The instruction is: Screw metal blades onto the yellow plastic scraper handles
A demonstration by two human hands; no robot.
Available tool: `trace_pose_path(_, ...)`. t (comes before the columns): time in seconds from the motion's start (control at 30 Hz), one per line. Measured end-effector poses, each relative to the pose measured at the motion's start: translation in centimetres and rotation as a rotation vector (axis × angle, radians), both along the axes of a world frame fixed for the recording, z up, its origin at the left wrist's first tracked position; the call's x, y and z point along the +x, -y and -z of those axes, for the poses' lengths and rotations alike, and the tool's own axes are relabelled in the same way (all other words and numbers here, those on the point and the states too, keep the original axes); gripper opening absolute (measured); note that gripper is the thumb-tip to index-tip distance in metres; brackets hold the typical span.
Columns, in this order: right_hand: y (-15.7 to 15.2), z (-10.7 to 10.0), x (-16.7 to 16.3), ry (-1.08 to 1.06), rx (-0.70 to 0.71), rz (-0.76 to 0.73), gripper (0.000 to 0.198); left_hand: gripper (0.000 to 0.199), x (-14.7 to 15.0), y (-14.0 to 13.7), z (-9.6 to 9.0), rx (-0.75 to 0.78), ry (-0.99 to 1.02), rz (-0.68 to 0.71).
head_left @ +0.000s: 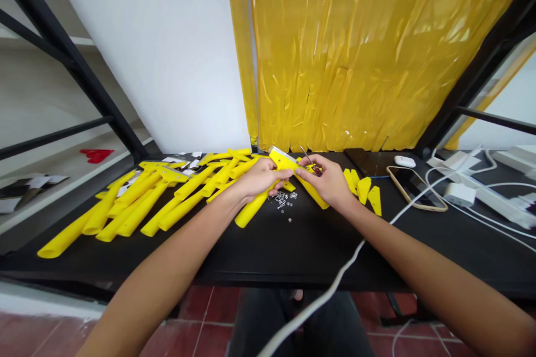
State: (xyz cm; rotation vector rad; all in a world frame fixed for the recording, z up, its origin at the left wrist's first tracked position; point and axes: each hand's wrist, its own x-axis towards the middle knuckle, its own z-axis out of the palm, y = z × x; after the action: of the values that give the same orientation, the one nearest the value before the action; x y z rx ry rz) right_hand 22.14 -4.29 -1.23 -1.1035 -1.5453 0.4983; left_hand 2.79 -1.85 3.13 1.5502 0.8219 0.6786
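My left hand is closed around a yellow scraper, whose plastic handle points down toward me. A metal strip shows along its wide upper end. My right hand pinches at the scraper's right edge, thumb against it. A thin dark metal tool sticks up from the right fingers; its exact kind is hard to make out. Beneath the right hand lies another yellow handle, partly covered. Small silver nuts are scattered on the black table between the hands.
Several yellow scrapers lie in a pile at left. Small yellow wedge-shaped pieces sit right of my hand. Farther right are a phone, a white earbud case and a charger. A white cable crosses in front of my right forearm.
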Motion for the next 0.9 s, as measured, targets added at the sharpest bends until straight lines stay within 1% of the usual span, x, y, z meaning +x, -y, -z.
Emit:
trace_pose_path(0.1,-0.3,0.3,0.0,0.017,0.015,0.037,0.035,0.028,0.2,0.0,0.0,-0.033,-0.016,-0.027)
trace_pose_path(0.17,-0.5,0.4,0.2,0.013,0.060,0.094,0.039,0.027,0.2,-0.1,0.0,-0.083,0.005,-0.048)
trace_pose_path(0.23,-0.6,0.2,0.7,0.059,0.124,0.142,0.038,0.025,0.1,-0.2,-0.2,-0.124,0.049,-0.081)
trace_pose_path(0.3,-0.5,-0.2,1.3,0.191,0.179,0.133,0.036,0.024,-0.1,-0.6,-0.3,-0.141,0.091,-0.144)
trace_pose_path(0.37,-0.2,-0.7,1.7,0.332,0.208,0.091,0.035,0.025,-0.4,-1.0,-0.3,-0.133,0.132,-0.227)
trace_pose_path(0.43,0.1,-1.0,1.8,0.413,0.225,0.051,0.033,0.027,-0.7,-1.7,-0.1,-0.113,0.164,-0.296)
trace_pose_path(0.5,0.3,-1.1,1.7,0.452,0.250,0.029,0.032,0.027,-1.0,-2.3,0.2,-0.092,0.176,-0.335)
trace_pose_path(0.67,0.4,-0.8,1.4,0.520,0.285,0.010,0.034,0.027,-1.5,-3.2,0.7,-0.061,0.164,-0.356)
trace_pose_path(0.9,0.0,-0.4,1.6,0.561,0.289,-0.018,0.036,0.031,-1.4,-2.6,0.0,-0.075,0.141,-0.327)
